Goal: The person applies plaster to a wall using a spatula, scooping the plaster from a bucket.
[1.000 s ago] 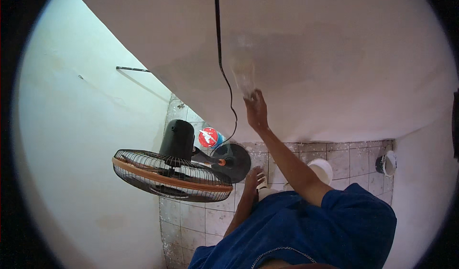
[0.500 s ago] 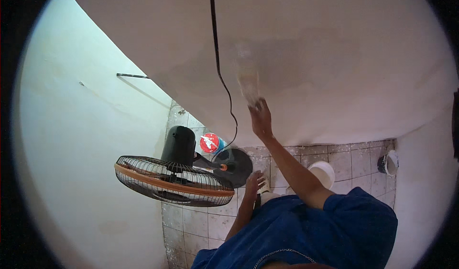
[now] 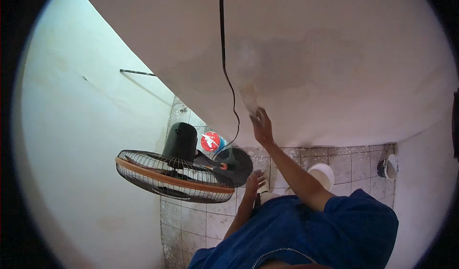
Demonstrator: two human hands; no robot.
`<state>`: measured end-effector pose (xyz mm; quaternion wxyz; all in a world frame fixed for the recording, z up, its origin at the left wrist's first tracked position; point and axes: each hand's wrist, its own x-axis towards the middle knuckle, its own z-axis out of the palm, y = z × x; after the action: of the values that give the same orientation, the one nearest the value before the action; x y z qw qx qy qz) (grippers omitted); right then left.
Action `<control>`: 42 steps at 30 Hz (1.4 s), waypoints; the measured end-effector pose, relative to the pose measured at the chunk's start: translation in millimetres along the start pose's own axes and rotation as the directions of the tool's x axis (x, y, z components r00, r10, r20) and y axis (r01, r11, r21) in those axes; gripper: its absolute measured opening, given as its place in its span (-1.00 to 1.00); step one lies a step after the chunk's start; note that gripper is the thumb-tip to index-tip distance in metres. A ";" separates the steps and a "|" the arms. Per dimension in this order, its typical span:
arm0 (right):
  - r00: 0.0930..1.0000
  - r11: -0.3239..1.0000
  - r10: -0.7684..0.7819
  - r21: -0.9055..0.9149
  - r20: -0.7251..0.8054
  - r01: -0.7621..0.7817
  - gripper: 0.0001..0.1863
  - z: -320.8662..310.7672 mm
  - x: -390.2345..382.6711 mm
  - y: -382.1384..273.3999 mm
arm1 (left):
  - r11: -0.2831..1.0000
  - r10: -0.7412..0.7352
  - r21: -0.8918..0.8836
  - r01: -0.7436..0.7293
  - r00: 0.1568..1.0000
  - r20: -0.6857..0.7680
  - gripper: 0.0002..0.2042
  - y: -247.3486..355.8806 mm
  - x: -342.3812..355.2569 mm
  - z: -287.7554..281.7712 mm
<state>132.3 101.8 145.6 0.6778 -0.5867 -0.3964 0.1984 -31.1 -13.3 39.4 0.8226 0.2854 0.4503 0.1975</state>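
My right hand (image 3: 261,126) is reaching up to the pale wall (image 3: 344,92) with its fingers closed on a flat paintbrush (image 3: 249,98). The brush is whitish with a tan far end, smeared by motion, and lies against or just off the wall; I cannot tell which. Above it a darker, damp-looking patch (image 3: 296,61) spreads across the wall, with a shiny spot near its middle. Low beside my body, my left hand (image 3: 254,179) hangs with fingers apart and nothing in it, near the round black base of a standing fan (image 3: 177,175).
The fan's orange-rimmed cage juts out at the left, and a black cable (image 3: 228,80) runs up before the wall. Behind the base stands a blue bucket with a red lid (image 3: 210,141). On the tiled floor (image 3: 220,226) sit a white bucket (image 3: 322,175) and a smaller dark-sided pail (image 3: 386,167).
My right hand and the brush have moved a little down the wall, away from the damp patch. My left hand stays nearly where it was. The view has shifted slightly.
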 end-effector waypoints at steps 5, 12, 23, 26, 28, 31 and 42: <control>0.998 0.997 -0.049 -0.061 -0.030 0.047 -0.72 25.3 46.9 -16.5 | 0.999 -0.022 0.044 0.024 0.999 -0.042 -0.59 5.5 2.1 10.5; 0.989 0.980 0.150 -0.134 0.011 -0.147 -0.73 -18.7 -42.9 47.0 | 1.000 0.030 0.001 -0.030 0.999 0.034 -0.52 -6.4 -10.0 -4.0; 0.965 0.979 -0.180 0.063 -0.189 0.195 -0.70 22.8 75.6 -75.9 | 0.997 0.068 0.030 -0.071 0.994 0.085 -0.55 2.1 -4.5 9.1; 0.976 0.991 -0.133 -0.041 -0.174 0.128 -0.69 22.1 36.5 -20.6 | 0.998 -0.035 0.053 0.035 0.999 0.004 -0.54 -1.8 7.5 6.4; 0.991 1.000 0.012 -0.014 -0.134 -0.014 -0.67 3.2 -6.5 18.1 | 0.999 -0.016 0.037 0.015 1.000 0.025 -0.55 -1.6 6.8 4.5; 0.993 0.996 0.055 0.070 -0.107 -0.048 -0.66 -5.2 -12.9 24.0 | 0.998 -0.028 0.063 0.027 0.999 0.016 -0.57 6.0 6.7 7.4; 0.972 0.993 -0.068 0.083 -0.224 0.089 -0.65 2.4 41.3 -32.8 | 0.991 -0.092 0.099 0.089 0.996 0.023 -0.59 14.5 12.8 16.9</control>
<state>149.1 126.0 189.4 0.7514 -0.5569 -0.3319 0.1231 -11.0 0.3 48.1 0.8218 0.3074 0.4606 0.1338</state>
